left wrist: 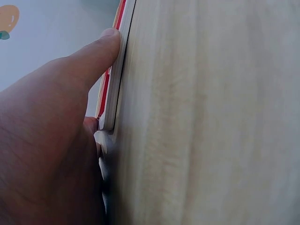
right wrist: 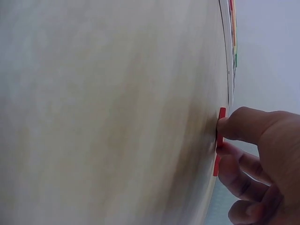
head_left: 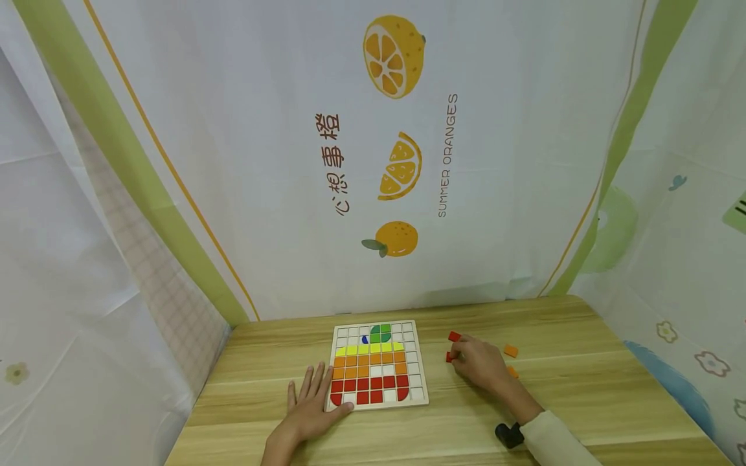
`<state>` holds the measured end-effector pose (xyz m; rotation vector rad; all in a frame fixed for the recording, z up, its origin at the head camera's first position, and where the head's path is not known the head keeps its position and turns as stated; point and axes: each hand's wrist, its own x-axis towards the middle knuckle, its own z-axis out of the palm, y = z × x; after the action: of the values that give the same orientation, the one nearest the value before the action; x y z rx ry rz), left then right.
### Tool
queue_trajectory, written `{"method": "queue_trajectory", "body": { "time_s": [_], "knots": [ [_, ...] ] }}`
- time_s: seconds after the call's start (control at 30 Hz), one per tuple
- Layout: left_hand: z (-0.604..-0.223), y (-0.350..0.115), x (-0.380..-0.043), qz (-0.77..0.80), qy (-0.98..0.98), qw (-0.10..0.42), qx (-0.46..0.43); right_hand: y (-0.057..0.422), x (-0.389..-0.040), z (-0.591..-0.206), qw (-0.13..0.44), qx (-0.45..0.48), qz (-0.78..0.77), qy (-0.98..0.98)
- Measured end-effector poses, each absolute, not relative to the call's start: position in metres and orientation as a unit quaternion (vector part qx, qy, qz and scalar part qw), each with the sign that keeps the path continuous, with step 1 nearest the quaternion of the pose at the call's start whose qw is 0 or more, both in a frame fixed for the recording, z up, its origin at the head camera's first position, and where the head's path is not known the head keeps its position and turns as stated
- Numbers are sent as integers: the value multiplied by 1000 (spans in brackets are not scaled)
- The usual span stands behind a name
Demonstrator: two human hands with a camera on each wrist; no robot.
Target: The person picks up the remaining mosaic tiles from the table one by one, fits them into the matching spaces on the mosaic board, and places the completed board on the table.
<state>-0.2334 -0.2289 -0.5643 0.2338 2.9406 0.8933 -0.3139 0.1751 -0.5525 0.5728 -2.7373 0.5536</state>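
A square puzzle board point(head_left: 416, 369) with a white grid lies on the table, its tiles set in red, orange, yellow and green rows, with one small blue piece. My left hand point(head_left: 311, 406) is spread at the board's lower left corner. Its thumb point(left wrist: 101, 51) lies against the near edge, and the fingers reach along the left side. To the right of the board, my right hand point(head_left: 480, 364) pinches a red tile point(right wrist: 221, 113) between thumb and fingertips, low over the table. Another red tile point(head_left: 454, 336) lies just beyond those fingers.
Two orange tiles point(head_left: 510, 351) lie right of my right hand. A small black object point(head_left: 509, 435) sits by the right wrist. The wooden table point(head_left: 466, 427) ends at a white curtain point(head_left: 280, 246) printed with oranges.
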Motion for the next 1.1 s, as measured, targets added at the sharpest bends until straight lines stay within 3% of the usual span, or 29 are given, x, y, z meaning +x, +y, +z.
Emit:
{"method": "queue_trajectory", "body": {
  "time_s": [1.1],
  "knots": [
    [-570, -229, -240, 253, 965, 42, 53, 154, -299, -548, 171, 262, 197, -929]
  ]
}}
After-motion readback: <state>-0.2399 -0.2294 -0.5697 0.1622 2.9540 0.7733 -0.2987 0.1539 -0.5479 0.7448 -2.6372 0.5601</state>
